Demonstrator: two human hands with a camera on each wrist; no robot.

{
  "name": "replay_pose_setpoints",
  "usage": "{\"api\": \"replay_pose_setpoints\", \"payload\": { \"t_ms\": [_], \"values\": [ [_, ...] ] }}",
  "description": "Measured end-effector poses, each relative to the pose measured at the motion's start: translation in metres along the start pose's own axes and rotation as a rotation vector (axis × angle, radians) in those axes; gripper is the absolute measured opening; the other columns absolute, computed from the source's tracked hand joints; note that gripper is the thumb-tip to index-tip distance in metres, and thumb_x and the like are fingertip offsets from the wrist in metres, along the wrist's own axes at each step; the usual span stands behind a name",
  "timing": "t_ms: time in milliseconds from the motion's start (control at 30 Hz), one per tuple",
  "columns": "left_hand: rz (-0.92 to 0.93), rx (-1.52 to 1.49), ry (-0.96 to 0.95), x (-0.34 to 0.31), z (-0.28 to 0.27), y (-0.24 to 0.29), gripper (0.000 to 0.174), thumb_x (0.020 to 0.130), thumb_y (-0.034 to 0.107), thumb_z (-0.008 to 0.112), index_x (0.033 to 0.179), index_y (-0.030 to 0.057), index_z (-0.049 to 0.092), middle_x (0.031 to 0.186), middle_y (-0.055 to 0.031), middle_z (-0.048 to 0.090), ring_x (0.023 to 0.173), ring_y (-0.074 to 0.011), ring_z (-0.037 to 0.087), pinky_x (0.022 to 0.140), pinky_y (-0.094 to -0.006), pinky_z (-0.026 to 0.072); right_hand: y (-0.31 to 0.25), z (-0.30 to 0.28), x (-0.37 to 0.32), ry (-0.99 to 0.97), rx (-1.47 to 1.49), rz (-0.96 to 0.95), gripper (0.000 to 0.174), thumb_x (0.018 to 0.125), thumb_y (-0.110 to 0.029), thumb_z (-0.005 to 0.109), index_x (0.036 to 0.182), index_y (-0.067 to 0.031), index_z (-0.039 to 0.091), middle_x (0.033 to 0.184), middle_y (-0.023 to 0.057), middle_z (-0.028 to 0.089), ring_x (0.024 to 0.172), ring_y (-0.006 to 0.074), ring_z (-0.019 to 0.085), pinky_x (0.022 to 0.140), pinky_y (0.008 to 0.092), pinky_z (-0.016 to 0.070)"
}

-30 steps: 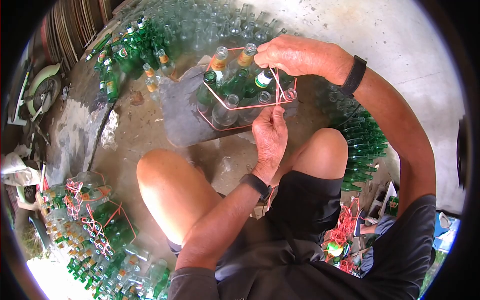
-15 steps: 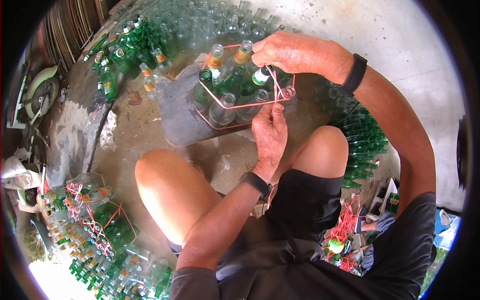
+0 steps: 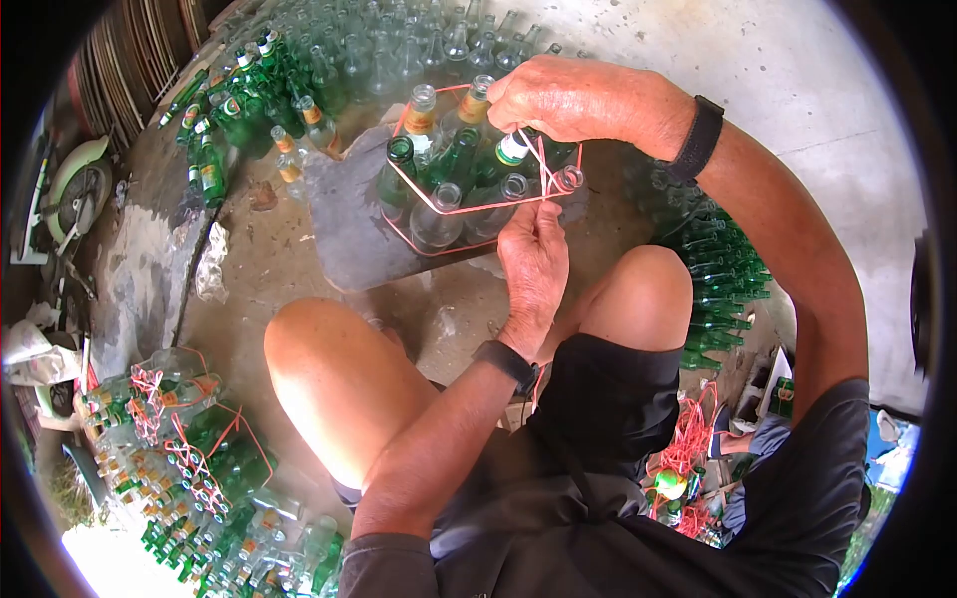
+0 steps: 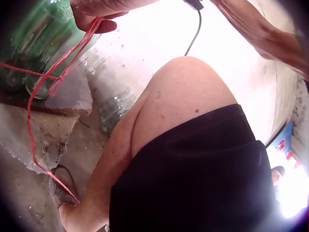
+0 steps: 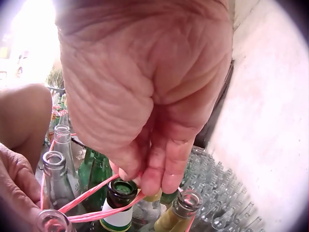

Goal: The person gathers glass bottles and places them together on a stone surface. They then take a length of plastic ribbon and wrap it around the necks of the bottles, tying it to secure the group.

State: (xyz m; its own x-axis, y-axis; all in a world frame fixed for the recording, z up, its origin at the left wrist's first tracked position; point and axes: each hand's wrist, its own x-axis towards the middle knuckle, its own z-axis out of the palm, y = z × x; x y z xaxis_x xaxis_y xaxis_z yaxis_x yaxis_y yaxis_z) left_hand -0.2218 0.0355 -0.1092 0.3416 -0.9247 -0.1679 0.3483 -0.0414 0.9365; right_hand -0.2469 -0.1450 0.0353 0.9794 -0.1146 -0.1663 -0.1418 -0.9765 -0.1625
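A cluster of green and clear glass bottles (image 3: 437, 225) stands upright on a grey slab (image 3: 344, 234), ringed by pink plastic twine (image 3: 478, 208) near the necks and lower down. With thumb and fingers my left hand (image 3: 533, 261) pinches the twine at the cluster's near right corner, by a clear bottle mouth (image 3: 568, 178). A loose tail of twine (image 4: 31, 121) hangs from it in the left wrist view. Over the far right bottles, my right hand (image 3: 588, 98) pinches a strand with its fingertips. Two strands cross beside a dark-necked bottle with a white label (image 5: 117, 217).
Many clear bottles (image 3: 379, 75) and loose green ones (image 3: 209, 169) stand or lie beyond the slab. Stacked green bottles (image 3: 718, 289) line the pale wall at right. Tied bundles (image 3: 199, 439) sit at lower left. Tangled pink twine (image 3: 693, 439) lies behind my right knee.
The head view has shifted a little, so the bottles and slab sit slightly further left and up. Both hands keep their hold on the twine, almost unmoved relative to the bottles.
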Motion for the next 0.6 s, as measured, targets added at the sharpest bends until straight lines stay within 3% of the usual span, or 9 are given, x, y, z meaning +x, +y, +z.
{"api": "replay_pose_setpoints", "payload": {
  "t_ms": [133,233,400,500,600],
  "values": [
    [0.020,-0.004,0.008,0.001,0.002,-0.005,0.030,0.105,0.023,0.058,0.100,-0.0038,0.070,0.072,0.0005,0.056,0.066,-0.0061,0.049,0.058,-0.0253,0.0418,0.006,0.001,0.005,-0.022,0.028,-0.056,0.011,0.081,0.005,0.063,0.077,0.0013,0.053,0.077,0.0159,0.054,0.076,0.0406,0.061,0.063,0.0477,0.0463],
    [0.081,0.030,0.039,0.002,0.003,-0.008,0.026,0.106,0.018,0.057,0.098,-0.0045,0.069,0.063,-0.0001,0.051,0.059,-0.0086,0.046,0.055,-0.0291,0.0423,0.002,-0.002,0.009,-0.014,0.058,-0.015,0.014,0.077,0.009,0.062,0.075,0.0016,0.050,0.072,0.0166,0.052,0.070,0.0403,0.057,0.060,0.0474,0.0427],
    [0.025,0.041,0.036,0.001,0.003,-0.004,0.025,0.106,0.017,0.058,0.097,-0.0041,0.069,0.062,-0.0010,0.051,0.059,-0.0091,0.047,0.056,-0.0297,0.0429,-0.007,-0.014,0.019,-0.103,0.046,0.067,0.016,0.072,0.009,0.061,0.072,0.0019,0.047,0.063,0.0174,0.047,0.062,0.0392,0.050,0.057,0.0476,0.0386],
    [0.022,0.043,0.033,0.000,0.002,-0.004,0.025,0.105,0.016,0.058,0.097,-0.0038,0.069,0.062,-0.0005,0.051,0.059,-0.0091,0.047,0.055,-0.0297,0.0427,-0.013,-0.013,0.026,-0.091,0.070,0.162,0.015,0.072,0.007,0.063,0.072,0.0020,0.049,0.063,0.0167,0.049,0.062,0.0376,0.053,0.057,0.0468,0.0401],
    [0.024,0.039,0.028,0.000,0.003,-0.005,0.023,0.105,0.015,0.057,0.096,-0.0037,0.068,0.062,0.0001,0.050,0.058,-0.0089,0.046,0.055,-0.0297,0.0422,0.007,0.011,0.028,0.023,0.095,0.102,0.014,0.072,0.006,0.064,0.072,0.0018,0.051,0.062,0.0158,0.051,0.062,0.0359,0.055,0.057,0.0455,0.0420]
  ]
}}
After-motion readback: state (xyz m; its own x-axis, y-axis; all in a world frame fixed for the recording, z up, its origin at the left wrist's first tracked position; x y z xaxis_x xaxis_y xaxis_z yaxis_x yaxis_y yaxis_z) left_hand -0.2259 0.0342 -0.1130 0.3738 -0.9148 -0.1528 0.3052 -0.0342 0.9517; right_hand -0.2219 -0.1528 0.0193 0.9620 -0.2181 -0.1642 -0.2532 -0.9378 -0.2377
